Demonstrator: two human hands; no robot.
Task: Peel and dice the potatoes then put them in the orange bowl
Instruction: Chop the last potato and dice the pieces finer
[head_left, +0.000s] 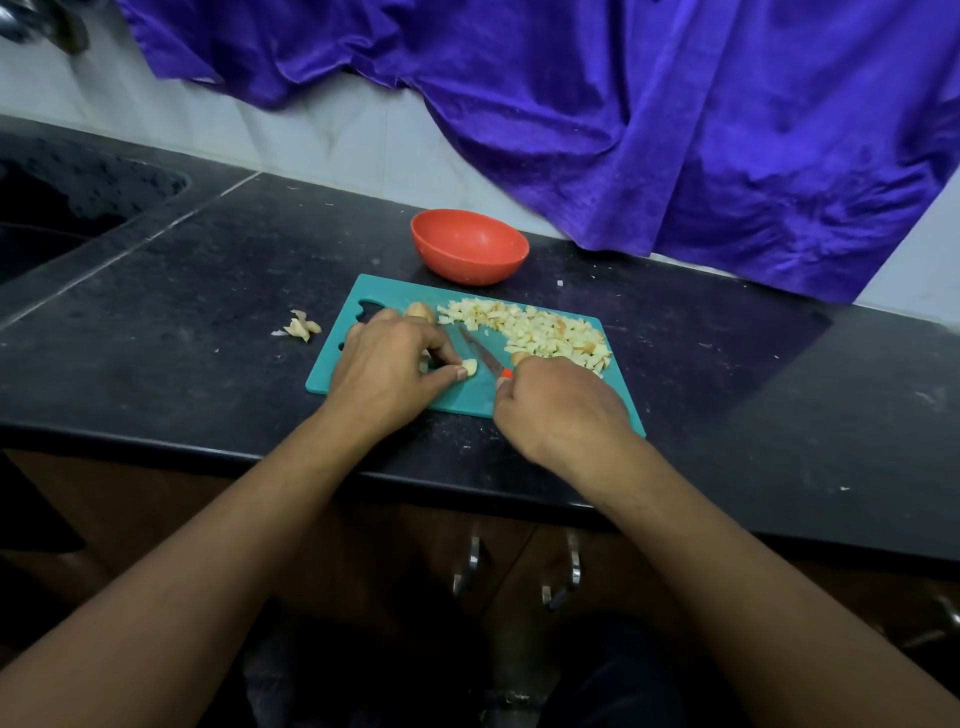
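Dicing step, late in the task by my read. Left hand (387, 358) pinches a potato piece (470, 368) w/ thumb & curled fingers on the board (467, 402). Right hand (556, 405) is clenched round the knife (480, 351) handle, blade just at the piece's 2 o'clock. Dice pile (540, 330) at the board's 1 o'clock. Bowl (470, 247) at 12, off the board, looks empty. Next: blade over the piece, fingertips tucked back, then dice into the bowl.
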